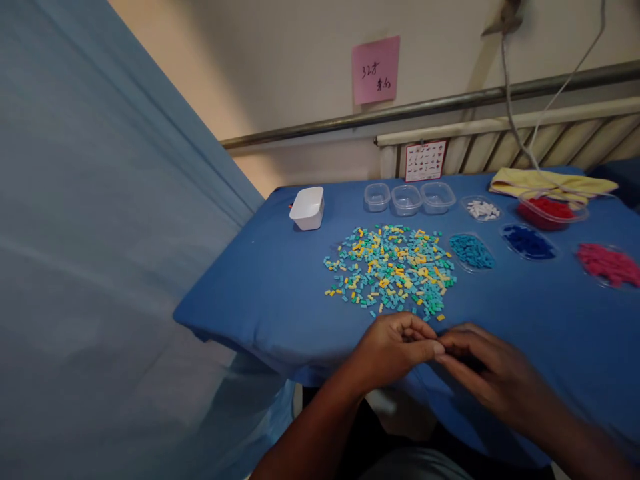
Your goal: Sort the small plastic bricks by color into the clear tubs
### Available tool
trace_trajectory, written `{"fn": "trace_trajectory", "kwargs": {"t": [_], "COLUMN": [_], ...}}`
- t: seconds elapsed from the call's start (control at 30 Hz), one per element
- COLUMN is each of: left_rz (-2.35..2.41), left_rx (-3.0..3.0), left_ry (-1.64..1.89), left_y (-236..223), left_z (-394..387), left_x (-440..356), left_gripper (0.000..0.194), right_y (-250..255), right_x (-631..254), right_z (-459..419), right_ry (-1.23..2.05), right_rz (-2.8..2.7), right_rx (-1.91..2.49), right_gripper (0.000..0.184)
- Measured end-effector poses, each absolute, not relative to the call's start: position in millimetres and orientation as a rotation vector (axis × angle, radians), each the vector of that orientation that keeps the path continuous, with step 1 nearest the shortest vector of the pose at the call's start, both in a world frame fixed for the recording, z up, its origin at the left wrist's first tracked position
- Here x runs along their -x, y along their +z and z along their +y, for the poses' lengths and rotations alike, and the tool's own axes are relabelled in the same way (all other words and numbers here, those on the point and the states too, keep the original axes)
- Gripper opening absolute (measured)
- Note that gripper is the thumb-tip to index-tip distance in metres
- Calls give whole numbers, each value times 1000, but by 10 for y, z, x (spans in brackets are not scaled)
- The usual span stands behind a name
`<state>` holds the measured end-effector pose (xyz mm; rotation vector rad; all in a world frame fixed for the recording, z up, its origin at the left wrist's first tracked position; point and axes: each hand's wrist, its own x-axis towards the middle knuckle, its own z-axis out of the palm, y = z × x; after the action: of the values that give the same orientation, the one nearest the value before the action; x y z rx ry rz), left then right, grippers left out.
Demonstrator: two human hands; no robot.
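The left hand (393, 345) and the right hand (487, 368) meet at the near edge of the blue worktop (240, 287), with their fingertips touching. The fingers of both are bent as in a pinch, but I cannot tell whether something is between them. Just beyond the hands, the small bricks (400, 267), blue, green and yellow, lie in a loose spread. To the right of them are teal pieces (471, 252) in a clear tray; farther stand three clear containers (406, 211).
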<state>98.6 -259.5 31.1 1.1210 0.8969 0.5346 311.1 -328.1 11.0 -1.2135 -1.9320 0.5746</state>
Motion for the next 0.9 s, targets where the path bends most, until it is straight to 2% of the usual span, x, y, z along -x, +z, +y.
{"fn": "trace_trajectory", "kwargs": {"t": [0.2, 0.37, 0.47, 0.6, 0.8, 0.9], "left_rz": [889, 1019, 1111, 1343, 1640, 1598], "left_rx": [-1239, -1616, -1823, -2096, -2377, -2391], "left_ry": [598, 665, 759, 853, 546, 331], "left_y": [414, 498, 462, 367, 207, 170], "left_z": [-2699, -2725, -2647, -2330, -1605, -1446], "left_x": [-968, -776, -556, -159, 176, 73], "left_gripper": [26, 21, 23, 32, 56, 65], "right_y": [159, 376, 383, 114, -97, -123], "right_x": [-3312, -3809, -4061, -4238, -4319, -4314], "right_z": [-3079, -2490, -2166, -1991, -1984, -1941], "right_ry": [508, 356, 255, 166, 141, 104], "right_rz": [-1905, -1789, -1623, -1512, -1651, -1624], "right_rx": [1310, 1576, 1746, 1880, 1848, 1827], "right_gripper": [19, 44, 52, 51, 47, 45]}}
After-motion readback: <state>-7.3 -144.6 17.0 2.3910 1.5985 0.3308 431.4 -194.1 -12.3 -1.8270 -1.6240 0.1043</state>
